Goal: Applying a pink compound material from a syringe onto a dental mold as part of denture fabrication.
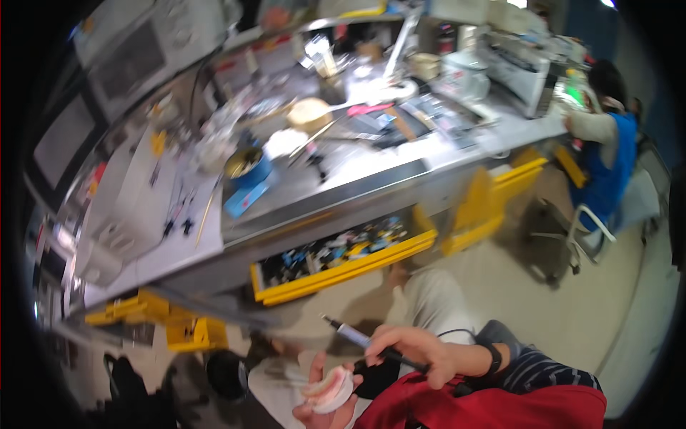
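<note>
Low in front of my body, my left hand [345, 413] has its fingers wrapped round a dental cast [334, 395] with a white base and a pink and cream arch on top. My right hand [416, 350] grips a slim handpiece [352, 334], silver in front and black behind, with a narrow tip. That tip points up and to the left, apart from the cast. A dark cord shows near my right wrist. Motion blur softens the cast's finer detail.
A pulled-out yellow drawer [343, 266] full of small mixed pieces juts from the bench [286, 207]. On the bench stand a blue tin [250, 171], a round wooden piece [309, 114] and several tools. A person in a blue vest [611, 168] sits at the far right.
</note>
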A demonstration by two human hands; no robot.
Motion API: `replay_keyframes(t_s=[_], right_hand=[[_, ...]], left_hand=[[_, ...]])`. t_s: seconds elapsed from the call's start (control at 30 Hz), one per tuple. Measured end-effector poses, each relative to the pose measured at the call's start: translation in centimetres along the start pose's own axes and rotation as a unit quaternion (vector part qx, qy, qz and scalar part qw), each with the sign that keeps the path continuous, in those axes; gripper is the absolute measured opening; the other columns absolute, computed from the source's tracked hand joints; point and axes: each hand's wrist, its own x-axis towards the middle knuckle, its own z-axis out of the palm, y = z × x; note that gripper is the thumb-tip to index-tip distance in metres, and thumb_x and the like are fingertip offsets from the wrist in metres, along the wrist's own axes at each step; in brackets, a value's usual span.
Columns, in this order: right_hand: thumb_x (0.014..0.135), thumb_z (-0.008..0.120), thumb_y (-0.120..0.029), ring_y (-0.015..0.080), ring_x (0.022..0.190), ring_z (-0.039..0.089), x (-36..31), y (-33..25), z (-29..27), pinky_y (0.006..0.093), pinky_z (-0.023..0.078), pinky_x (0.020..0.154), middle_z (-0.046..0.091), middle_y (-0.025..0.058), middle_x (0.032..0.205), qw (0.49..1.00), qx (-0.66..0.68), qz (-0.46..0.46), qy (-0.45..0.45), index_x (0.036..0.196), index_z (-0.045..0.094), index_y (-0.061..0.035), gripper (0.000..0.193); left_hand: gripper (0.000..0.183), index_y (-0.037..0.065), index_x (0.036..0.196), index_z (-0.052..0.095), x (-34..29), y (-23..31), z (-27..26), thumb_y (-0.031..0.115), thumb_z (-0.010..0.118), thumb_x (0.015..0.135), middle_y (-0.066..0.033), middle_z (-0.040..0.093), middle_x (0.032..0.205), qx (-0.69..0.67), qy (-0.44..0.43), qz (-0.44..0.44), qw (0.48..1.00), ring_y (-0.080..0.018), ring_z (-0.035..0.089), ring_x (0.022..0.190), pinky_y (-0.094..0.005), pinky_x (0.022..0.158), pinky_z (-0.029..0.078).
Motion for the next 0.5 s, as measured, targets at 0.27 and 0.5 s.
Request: replay_keyframes(t_s=[0.27, 0.5], right_hand=[[0.087, 0.058, -0.053, 0.0262, 0.083, 0.057, 6.3, 4.1, -4.8, 0.0336, 0.046, 0.075, 0.06, 0.0147, 0.095, 0.992, -0.123, 0.005, 0.027, 0.112, 0.058, 0.0056, 0.064], [0.087, 0.056, -0.057, 0.0301, 0.077, 0.056, 10.6, 4.7, -7.9, 0.0354, 0.045, 0.068, 0.059, 0.0171, 0.094, 0.978, -0.195, -0.029, -0.066, 0.112, 0.059, 0.0054, 0.068]], left_hand=[[0.094, 0.016, 0.148, 0.021, 7.3, 5.1, -2.6, 0.016, 0.073, 0.07, -0.0248, 0.033, 0.138, -0.03, 0.079, 0.019, 0.996, -0.0438, 0.041, 0.125, -0.0482, 0.088, 0.056], [0.093, 0.015, 0.145, 0.021, 10.7, 7.3, -2.9, 0.015, 0.074, 0.068, -0.0193, 0.038, 0.136, 0.029, 0.107, 0.018, 0.994, -0.0415, 0.043, 0.127, -0.0502, 0.094, 0.052]])
